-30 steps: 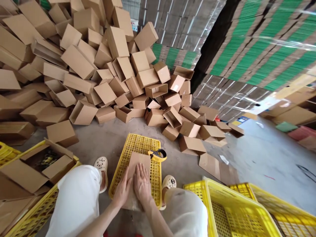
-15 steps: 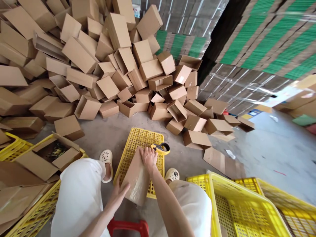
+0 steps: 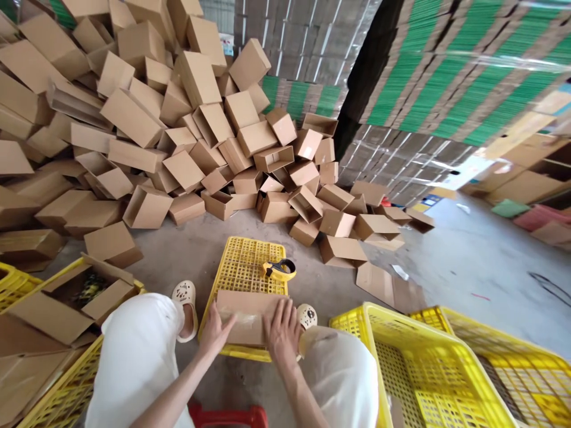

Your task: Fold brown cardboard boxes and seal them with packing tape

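Your left hand (image 3: 213,334) and right hand (image 3: 282,333) lie open and flat, pressing the carton (image 3: 247,316) onto the upturned yellow crate (image 3: 243,264) between your knees. Judged step: smoothing its taped seam. Next calls for a firm grip to lift it. The tape dispenser (image 3: 279,270) lies just beyond; the seam is hard to make out.

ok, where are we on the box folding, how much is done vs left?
Done: a big heap of made-up boxes fills the floor ahead. In hand: both hands, left hand and right hand, lie flat on one cardboard box set crosswise on the upturned yellow crate, with the tape dispenser lying beside it. Left: wrapped stacks of flat cardboard stand behind, so plenty seems to remain.
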`<state>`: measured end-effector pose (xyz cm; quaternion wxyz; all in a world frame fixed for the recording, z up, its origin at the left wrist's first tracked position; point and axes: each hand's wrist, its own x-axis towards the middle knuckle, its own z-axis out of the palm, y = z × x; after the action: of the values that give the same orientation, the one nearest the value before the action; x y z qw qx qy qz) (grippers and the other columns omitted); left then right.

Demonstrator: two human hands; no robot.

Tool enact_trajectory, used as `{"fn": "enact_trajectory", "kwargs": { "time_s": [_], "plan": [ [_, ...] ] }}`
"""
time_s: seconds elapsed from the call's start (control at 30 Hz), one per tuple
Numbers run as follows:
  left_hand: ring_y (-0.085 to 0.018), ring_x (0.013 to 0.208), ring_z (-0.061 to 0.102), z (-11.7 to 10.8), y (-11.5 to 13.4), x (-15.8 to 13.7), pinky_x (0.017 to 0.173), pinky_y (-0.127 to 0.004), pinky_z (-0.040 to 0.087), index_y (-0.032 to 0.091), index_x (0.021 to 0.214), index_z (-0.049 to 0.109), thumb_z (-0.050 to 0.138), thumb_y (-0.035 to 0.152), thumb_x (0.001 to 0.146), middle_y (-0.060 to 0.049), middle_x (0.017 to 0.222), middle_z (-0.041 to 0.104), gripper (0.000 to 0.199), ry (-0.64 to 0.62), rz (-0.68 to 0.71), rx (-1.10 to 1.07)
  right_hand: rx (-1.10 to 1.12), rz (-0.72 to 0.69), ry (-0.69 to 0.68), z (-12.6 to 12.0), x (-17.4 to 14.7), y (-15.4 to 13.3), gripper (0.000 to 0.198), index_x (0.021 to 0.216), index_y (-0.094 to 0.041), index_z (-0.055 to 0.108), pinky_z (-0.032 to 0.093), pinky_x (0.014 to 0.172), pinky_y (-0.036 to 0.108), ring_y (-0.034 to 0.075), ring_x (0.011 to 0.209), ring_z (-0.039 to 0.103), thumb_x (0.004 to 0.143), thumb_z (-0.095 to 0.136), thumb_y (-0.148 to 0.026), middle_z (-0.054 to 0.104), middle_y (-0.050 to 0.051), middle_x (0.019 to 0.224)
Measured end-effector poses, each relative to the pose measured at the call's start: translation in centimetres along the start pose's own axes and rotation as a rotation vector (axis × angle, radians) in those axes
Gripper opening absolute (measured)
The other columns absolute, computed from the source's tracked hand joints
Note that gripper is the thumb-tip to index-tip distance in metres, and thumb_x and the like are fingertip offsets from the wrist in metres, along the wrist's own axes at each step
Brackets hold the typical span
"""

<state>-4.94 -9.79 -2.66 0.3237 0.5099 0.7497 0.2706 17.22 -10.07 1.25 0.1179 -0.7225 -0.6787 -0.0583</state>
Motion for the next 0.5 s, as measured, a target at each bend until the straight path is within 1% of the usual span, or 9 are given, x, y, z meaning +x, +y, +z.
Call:
{"fn": "enact_trajectory", "kwargs": {
  "time_s": [0.03, 0.1, 0.17, 0.23, 0.27, 0.33, 0.4, 0.5],
  "plan": [
    [-0.036, 0.150, 0.049, -0.1, 0.7, 0.7, 0.121, -0.043, 0.043, 0.003, 0.154, 0.030, 0.057, 0.061, 0.092, -0.032, 0.159, 0.048, 0.089, -0.006, 0.010, 0.054, -0.001, -0.047, 0.001, 0.5, -1.1, -1.1, 0.067, 0.158, -0.006, 0.047, 0.034, 0.119, 0.064, 0.042, 0.152, 0.041, 0.109, 0.036, -0.050, 0.042, 0.027, 0.165],
    [-0.041, 0.141, 0.058, -0.4, 1.7, 1.8, 0.109, -0.045, 0.052, 0.002, 0.149, 0.034, 0.062, 0.068, 0.087, -0.034, 0.149, 0.055, 0.095, -0.014, 0.007, 0.144, 0.040, -0.164, -0.017, 1.3, -2.8, -3.8, 0.067, 0.163, -0.009, 0.041, 0.027, 0.124, 0.066, 0.039, 0.158, 0.034, 0.109, 0.036, -0.049, 0.037, 0.022, 0.169],
    [-0.041, 0.133, 0.064, -0.5, 2.3, 2.5, 0.101, -0.043, 0.056, 0.003, 0.146, 0.038, 0.062, 0.072, 0.087, -0.033, 0.144, 0.059, 0.094, -0.003, -0.015, 0.190, 0.110, -0.264, -0.029, 1.8, -3.7, -6.2, 0.061, 0.166, -0.017, 0.036, 0.028, 0.126, 0.059, 0.032, 0.159, 0.034, 0.110, 0.035, -0.041, 0.037, 0.014, 0.170],
    [-0.038, 0.131, 0.066, -0.5, 2.5, 2.9, 0.098, -0.040, 0.056, 0.007, 0.143, 0.041, 0.055, 0.070, 0.093, -0.030, 0.142, 0.062, 0.083, 0.025, -0.030, 0.195, 0.186, -0.328, -0.026, 2.0, -3.8, -7.8, 0.060, 0.167, -0.021, 0.035, 0.030, 0.127, 0.052, 0.028, 0.157, 0.038, 0.110, 0.037, -0.040, 0.041, 0.011, 0.168],
    [-0.036, 0.131, 0.067, -0.4, 2.5, 2.9, 0.097, -0.039, 0.057, 0.009, 0.142, 0.043, 0.052, 0.068, 0.096, -0.028, 0.142, 0.063, 0.076, 0.044, -0.035, 0.198, 0.218, -0.343, -0.023, 1.9, -3.6, -8.0, 0.059, 0.167, -0.022, 0.036, 0.031, 0.127, 0.050, 0.026, 0.156, 0.041, 0.111, 0.038, -0.039, 0.044, 0.010, 0.167],
    [-0.035, 0.129, 0.068, -0.1, 2.4, 2.9, 0.096, -0.038, 0.057, 0.011, 0.142, 0.046, 0.046, 0.062, 0.101, -0.026, 0.141, 0.065, 0.066, 0.087, -0.038, 0.219, 0.256, -0.324, -0.019, 1.8, -3.0, -7.6, 0.055, 0.165, -0.023, 0.041, 0.032, 0.127, 0.047, 0.024, 0.153, 0.045, 0.111, 0.037, -0.036, 0.050, 0.009, 0.163],
    [-0.035, 0.125, 0.070, 0.1, 2.3, 2.7, 0.094, -0.039, 0.058, 0.010, 0.140, 0.049, 0.041, 0.058, 0.104, -0.025, 0.137, 0.068, 0.060, 0.131, -0.033, 0.255, 0.260, -0.268, -0.024, 1.6, -2.4, -6.2, 0.053, 0.162, -0.024, 0.045, 0.033, 0.126, 0.048, 0.025, 0.153, 0.046, 0.112, 0.032, -0.034, 0.053, 0.008, 0.161],
    [-0.036, 0.117, 0.074, 0.5, 2.2, 2.5, 0.091, -0.042, 0.060, 0.007, 0.137, 0.056, 0.032, 0.055, 0.108, -0.025, 0.129, 0.073, 0.061, 0.184, 0.003, 0.284, 0.226, -0.172, -0.031, 1.6, -1.7, -3.4, 0.054, 0.161, -0.023, 0.048, 0.034, 0.125, 0.052, 0.028, 0.153, 0.045, 0.113, 0.027, -0.036, 0.053, 0.009, 0.161]
  ]
}}
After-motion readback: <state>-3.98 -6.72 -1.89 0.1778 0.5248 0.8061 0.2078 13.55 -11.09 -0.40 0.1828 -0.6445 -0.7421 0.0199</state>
